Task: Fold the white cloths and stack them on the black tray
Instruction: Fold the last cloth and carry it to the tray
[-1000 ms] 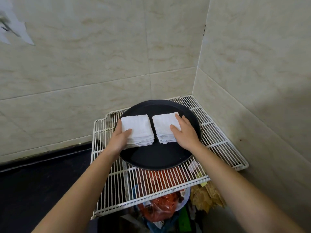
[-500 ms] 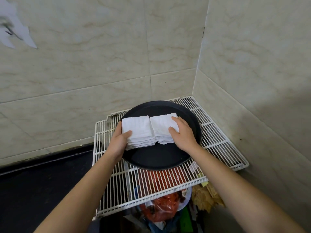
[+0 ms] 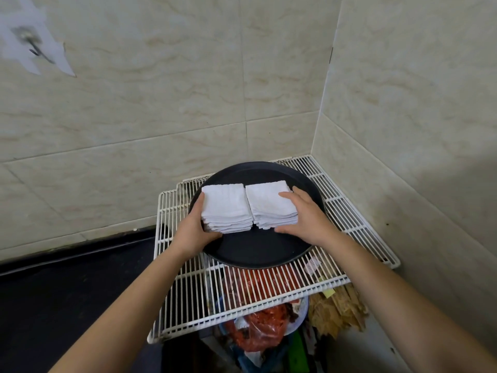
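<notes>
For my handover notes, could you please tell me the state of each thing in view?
black tray: flat on the wire rack.
left cloth stack: folded, on the black tray.
right cloth stack: folded, on the black tray beside it.
left grip: holds the left cloth stack's side.
right grip: holds the right cloth stack, fingers on top.

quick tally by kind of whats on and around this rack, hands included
stacks of folded white cloths: 2 (left stack, right stack)
black tray: 1
white wire rack: 1
hands: 2 (left hand, right hand)
total: 6
</notes>
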